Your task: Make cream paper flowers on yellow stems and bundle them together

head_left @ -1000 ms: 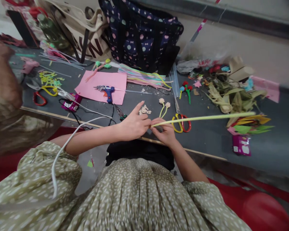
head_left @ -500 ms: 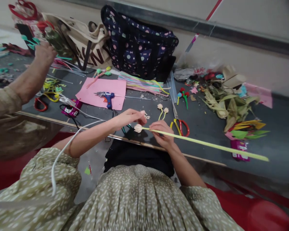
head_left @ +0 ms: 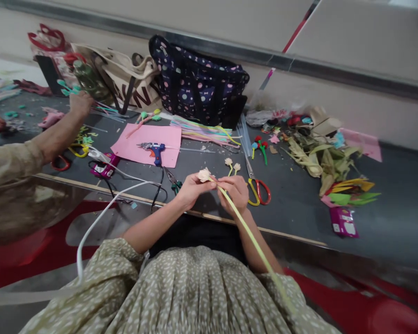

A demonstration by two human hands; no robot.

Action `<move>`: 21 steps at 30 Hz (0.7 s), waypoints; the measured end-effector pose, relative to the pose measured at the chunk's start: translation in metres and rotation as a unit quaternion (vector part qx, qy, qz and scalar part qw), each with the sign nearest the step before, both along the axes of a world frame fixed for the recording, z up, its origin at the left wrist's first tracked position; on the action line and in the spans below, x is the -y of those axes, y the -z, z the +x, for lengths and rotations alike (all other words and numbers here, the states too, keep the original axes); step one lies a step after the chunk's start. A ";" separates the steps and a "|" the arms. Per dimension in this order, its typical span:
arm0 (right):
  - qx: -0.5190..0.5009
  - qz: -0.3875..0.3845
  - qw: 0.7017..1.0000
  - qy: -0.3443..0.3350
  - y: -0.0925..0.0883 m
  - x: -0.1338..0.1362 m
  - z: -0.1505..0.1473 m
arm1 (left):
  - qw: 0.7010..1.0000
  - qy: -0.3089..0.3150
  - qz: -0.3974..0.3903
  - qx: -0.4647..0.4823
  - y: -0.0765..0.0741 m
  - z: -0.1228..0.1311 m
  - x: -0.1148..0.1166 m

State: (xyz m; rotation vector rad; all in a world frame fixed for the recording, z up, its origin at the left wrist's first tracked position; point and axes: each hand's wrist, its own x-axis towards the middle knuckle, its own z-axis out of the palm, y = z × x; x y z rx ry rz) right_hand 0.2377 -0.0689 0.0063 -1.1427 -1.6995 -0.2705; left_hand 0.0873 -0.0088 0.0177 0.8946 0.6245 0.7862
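Observation:
A cream flower head tops a long pale yellow-green pipe cleaner stem. Just below the bloom, my left hand pinches the flower with thumb and fingers. My right hand is closed on the stem close by, and its long end slants down towards my right sleeve. Two small cream flowers on green stems lie on the dark table just beyond my right hand. Scissors with red and yellow handles rest to the right of it. Pliers lie beyond my left hand, partly hidden by it.
A blue glue gun lies on pink paper. Pipe cleaners and a dotted bag stand behind. Dried husks lie at right. A white cable crosses the left edge. A co-worker's hand holds teal pieces.
My left hand has come down from above the flower and now grips it below the bloom. The stem's free end has swung down towards me. The co-worker's arm has shifted slightly right in view.

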 end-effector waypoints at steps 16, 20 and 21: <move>-0.223 -0.072 0.972 0.028 0.008 -0.012 -0.019 | 0.971 -0.122 0.191 -0.074 0.009 0.013 -0.011; -0.275 -0.088 0.957 0.006 0.014 -0.014 -0.022 | 0.940 -0.139 0.282 -0.133 0.006 0.010 -0.016; -0.305 -0.097 0.947 0.003 0.015 -0.015 -0.023 | 0.938 -0.132 0.290 -0.136 0.005 0.009 -0.017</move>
